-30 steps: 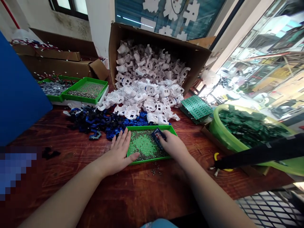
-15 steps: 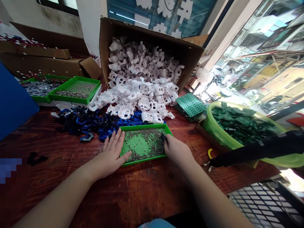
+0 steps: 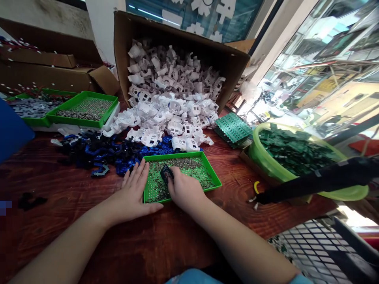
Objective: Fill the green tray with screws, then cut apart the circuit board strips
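Two bare hands work at a green tray [image 3: 177, 155] on the tabletop [image 3: 145, 248], directly in front of me. My left hand [image 3: 126, 201] lies open, fingers spread, against the tray's left edge, its thumb at the near corner. My right hand [image 3: 188, 193] is closed, fingers gripping a dark card [image 3: 166, 174] over the left half of the floor.

Distribution of the small screws [image 3: 186, 162]: uneven. A dense band lies along the far side and a darker cluster beneath and beside the card; toward the right they are sparse, with much green perforated floor showing between. An even layer, I judge, is not present. I cannot tell how many screws sit in holes and how many lie loose.

For comparison, a second green tray [image 3: 74, 122], beyond the blue and black parts [image 3: 100, 148], shows a regular dotted field, with pieces heaped toward its near side.
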Action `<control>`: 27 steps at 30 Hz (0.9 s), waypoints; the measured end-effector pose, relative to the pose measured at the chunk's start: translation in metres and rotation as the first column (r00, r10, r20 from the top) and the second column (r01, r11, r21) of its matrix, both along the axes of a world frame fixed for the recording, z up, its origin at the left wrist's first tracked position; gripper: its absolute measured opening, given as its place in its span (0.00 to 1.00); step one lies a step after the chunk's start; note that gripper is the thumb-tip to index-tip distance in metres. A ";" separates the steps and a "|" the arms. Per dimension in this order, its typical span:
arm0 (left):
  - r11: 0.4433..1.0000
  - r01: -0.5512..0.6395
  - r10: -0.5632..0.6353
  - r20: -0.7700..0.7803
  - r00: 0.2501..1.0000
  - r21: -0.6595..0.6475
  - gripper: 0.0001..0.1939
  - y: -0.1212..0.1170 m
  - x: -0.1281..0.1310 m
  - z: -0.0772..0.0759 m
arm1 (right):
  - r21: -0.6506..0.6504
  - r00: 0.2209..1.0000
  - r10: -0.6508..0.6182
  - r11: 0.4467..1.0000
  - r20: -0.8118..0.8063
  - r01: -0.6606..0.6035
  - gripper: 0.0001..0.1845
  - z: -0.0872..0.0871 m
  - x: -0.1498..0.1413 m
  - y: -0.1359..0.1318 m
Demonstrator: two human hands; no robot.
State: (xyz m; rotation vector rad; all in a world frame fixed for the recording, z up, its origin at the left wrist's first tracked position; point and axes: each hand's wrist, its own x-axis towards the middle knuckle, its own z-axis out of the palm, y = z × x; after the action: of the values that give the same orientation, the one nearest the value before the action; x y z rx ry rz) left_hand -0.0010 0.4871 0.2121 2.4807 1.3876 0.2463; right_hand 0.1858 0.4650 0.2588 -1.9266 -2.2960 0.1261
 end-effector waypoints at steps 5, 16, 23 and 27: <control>1.000 0.022 -0.022 0.006 1.000 0.010 0.56 0.001 -0.001 -0.001 | -0.031 0.973 -0.225 0.973 0.058 0.227 0.14 0.002 0.041 0.005; 0.999 0.021 -0.022 -0.004 1.000 -0.046 0.55 0.001 -0.003 0.001 | 0.109 0.943 -0.276 0.960 0.184 0.260 0.09 0.005 0.098 0.036; 0.999 0.020 -0.020 0.002 1.000 -0.039 0.54 0.000 -0.001 0.003 | 0.038 0.943 -0.179 0.984 0.282 0.175 0.08 0.005 0.086 0.009; 0.998 0.005 -0.006 -0.015 1.000 -0.066 0.54 -0.001 0.001 0.005 | 0.037 0.976 -0.083 0.996 0.203 0.077 0.09 0.005 0.067 0.000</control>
State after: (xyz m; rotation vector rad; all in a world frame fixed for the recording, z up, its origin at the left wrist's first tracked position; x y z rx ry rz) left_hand -0.0002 0.4865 0.2171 2.4375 1.3723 0.1779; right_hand 0.2530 0.4651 0.2636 -2.1035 -2.3230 -0.1189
